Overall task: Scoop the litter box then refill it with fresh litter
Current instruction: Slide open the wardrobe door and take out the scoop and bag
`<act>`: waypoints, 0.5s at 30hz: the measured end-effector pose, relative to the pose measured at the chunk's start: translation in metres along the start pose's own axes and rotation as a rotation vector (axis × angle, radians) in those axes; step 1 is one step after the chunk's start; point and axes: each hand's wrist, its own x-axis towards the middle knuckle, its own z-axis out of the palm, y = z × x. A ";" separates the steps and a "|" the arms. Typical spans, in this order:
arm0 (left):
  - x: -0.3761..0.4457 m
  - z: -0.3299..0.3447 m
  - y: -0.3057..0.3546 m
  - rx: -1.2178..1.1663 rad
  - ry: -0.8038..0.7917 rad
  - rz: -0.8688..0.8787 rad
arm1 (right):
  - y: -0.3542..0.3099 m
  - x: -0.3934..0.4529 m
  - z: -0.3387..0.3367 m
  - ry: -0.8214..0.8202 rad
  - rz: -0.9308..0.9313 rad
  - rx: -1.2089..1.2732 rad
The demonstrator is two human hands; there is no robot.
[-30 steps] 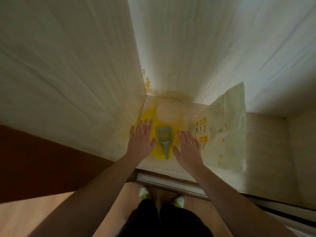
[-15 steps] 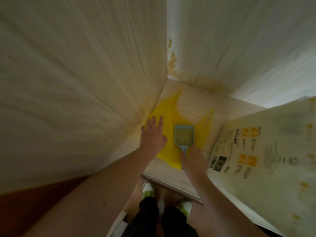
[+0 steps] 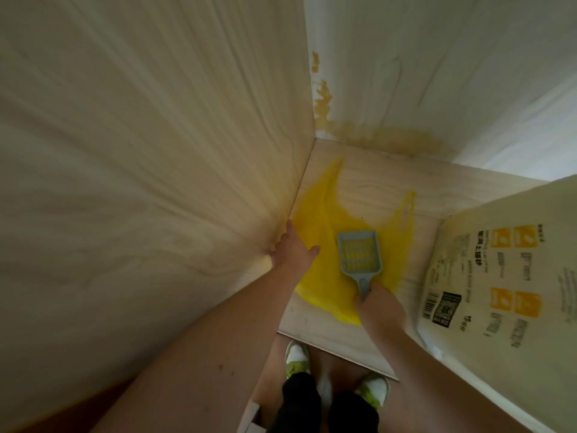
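Observation:
A grey slotted litter scoop [image 3: 359, 256] lies on a flat yellow plastic bag [image 3: 321, 220] spread over a pale wooden shelf [image 3: 384, 176]. My right hand [image 3: 376, 303] is closed around the scoop's handle at its near end. My left hand [image 3: 293, 250] rests on the bag's left edge, next to the side panel, with fingers bent; whether it pinches the bag is unclear. A large cream litter bag [image 3: 505, 295] with orange labels and a barcode stands at the right. No litter box is in view.
A tall wooden side panel [image 3: 140, 182] closes off the left. The back panel [image 3: 437, 73] shows yellowish stains near the corner. The shelf's front edge [image 3: 337, 354] lies just ahead of my feet [image 3: 298, 359] on the brown floor.
My right hand has closed on the scoop's handle. My left hand slid to the bag's left edge and its fingers curled. The view moved in closer and to the left.

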 end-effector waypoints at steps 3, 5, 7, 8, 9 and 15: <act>-0.007 0.002 -0.002 -0.036 -0.075 0.020 | 0.003 -0.010 -0.010 -0.055 -0.028 0.033; -0.017 0.001 -0.003 -0.002 -0.081 0.063 | 0.007 -0.020 -0.020 -0.112 -0.064 0.113; -0.033 -0.002 -0.001 -0.031 -0.061 0.075 | 0.011 -0.034 -0.033 -0.170 -0.087 0.237; -0.041 -0.003 -0.001 -0.052 -0.041 0.081 | 0.014 -0.042 -0.040 -0.204 -0.090 0.300; -0.051 -0.006 0.001 -0.074 -0.023 0.086 | 0.017 -0.050 -0.046 -0.232 -0.086 0.354; -0.123 -0.037 0.003 -0.161 0.045 0.226 | 0.040 -0.119 -0.102 -0.263 -0.135 0.354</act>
